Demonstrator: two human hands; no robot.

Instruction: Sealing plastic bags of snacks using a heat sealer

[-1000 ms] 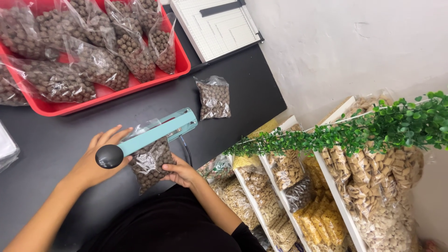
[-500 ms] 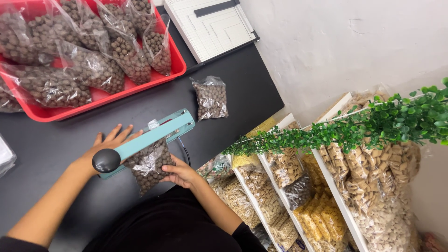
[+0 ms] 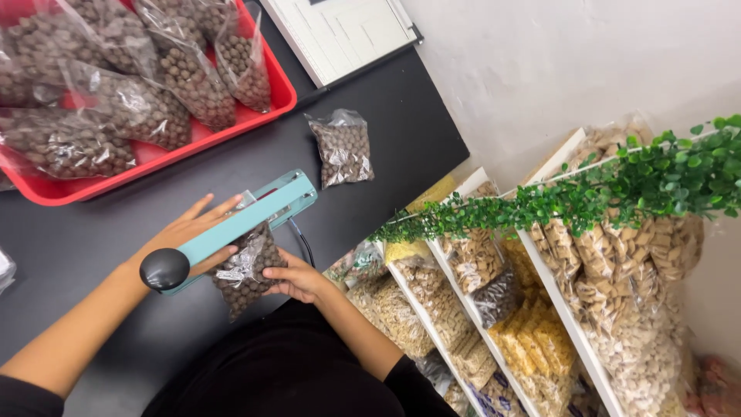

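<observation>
A teal heat sealer (image 3: 255,212) with a black knob (image 3: 164,269) on its arm stands on the black table (image 3: 401,131). A clear bag of brown pellets (image 3: 245,270) lies under the arm, its top at the sealing bar. My left hand (image 3: 181,232) lies flat on the far side of the arm, fingers spread, partly hidden by it, at the bag's top. My right hand (image 3: 297,279) grips the bag's lower edge near the table's front.
A red tray (image 3: 284,91) at the back left holds several filled bags. One small sealed bag (image 3: 340,150) lies beside it. A white paper cutter (image 3: 347,31) sits at the back. To the right, white shelves (image 3: 556,301) with snack bags stand under a green garland (image 3: 602,197).
The sealer arm has come down a little over the bag. My left hand has slid slightly left along it. My right hand keeps its hold on the bag.
</observation>
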